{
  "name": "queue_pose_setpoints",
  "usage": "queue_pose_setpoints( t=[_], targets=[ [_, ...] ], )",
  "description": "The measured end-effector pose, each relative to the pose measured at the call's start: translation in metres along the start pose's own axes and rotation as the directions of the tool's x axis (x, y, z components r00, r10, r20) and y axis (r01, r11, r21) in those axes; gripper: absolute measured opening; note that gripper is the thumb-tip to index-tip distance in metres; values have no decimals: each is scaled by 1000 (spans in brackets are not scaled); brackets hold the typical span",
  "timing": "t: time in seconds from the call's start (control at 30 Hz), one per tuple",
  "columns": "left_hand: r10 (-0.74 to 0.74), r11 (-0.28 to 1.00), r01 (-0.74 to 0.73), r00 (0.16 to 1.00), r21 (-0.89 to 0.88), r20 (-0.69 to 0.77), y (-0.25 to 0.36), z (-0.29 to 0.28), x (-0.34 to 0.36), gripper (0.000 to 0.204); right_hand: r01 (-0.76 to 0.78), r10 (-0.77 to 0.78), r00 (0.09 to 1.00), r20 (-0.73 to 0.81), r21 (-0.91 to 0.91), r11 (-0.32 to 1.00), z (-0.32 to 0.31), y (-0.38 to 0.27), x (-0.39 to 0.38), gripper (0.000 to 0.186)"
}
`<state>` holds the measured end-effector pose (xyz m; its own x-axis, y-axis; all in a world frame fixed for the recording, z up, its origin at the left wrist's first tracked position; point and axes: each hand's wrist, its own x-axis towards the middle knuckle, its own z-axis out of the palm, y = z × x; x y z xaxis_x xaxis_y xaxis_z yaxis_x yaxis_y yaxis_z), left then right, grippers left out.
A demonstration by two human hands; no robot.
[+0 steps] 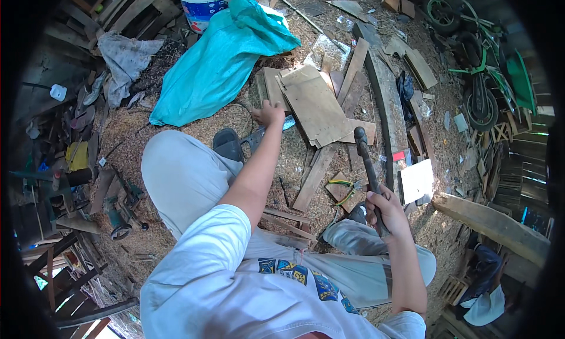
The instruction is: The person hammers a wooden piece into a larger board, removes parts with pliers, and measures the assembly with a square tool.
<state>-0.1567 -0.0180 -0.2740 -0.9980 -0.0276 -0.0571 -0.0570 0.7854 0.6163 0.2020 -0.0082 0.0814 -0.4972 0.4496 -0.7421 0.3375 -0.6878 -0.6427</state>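
Note:
My right hand is wrapped round the handle of a hammer, whose dark head points away from me. My left hand reaches forward to the near-left edge of some wooden boards, its fingers curled; whatever they hold is hidden or too small to make out. Just right of that hand, a wide thin wooden panel lies over other pieces. Below my left wrist, a handsaw rests partly hidden by my forearm. Pliers with yellow-green handles lie on a small wood block left of the hammer.
A teal sack lies ahead on the left, by a white and blue bucket. A long thick beam runs along the right of the boards. Wood shavings cover the floor. At far right stands a green motorbike; machinery stands at left.

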Motion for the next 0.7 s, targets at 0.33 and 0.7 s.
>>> queue_pose_setpoints(
  t=[0.33,0.7],
  targets=[
    [86,986,-54,976,-156,200,54,-53,9,25,118,-127,983,-136,-75,990,-9,-11,-18,23],
    [140,980,-144,989,-137,-40,65,-91,18,32,261,-241,961,-137,152,953,-38,-5,-84,17]
  ],
)
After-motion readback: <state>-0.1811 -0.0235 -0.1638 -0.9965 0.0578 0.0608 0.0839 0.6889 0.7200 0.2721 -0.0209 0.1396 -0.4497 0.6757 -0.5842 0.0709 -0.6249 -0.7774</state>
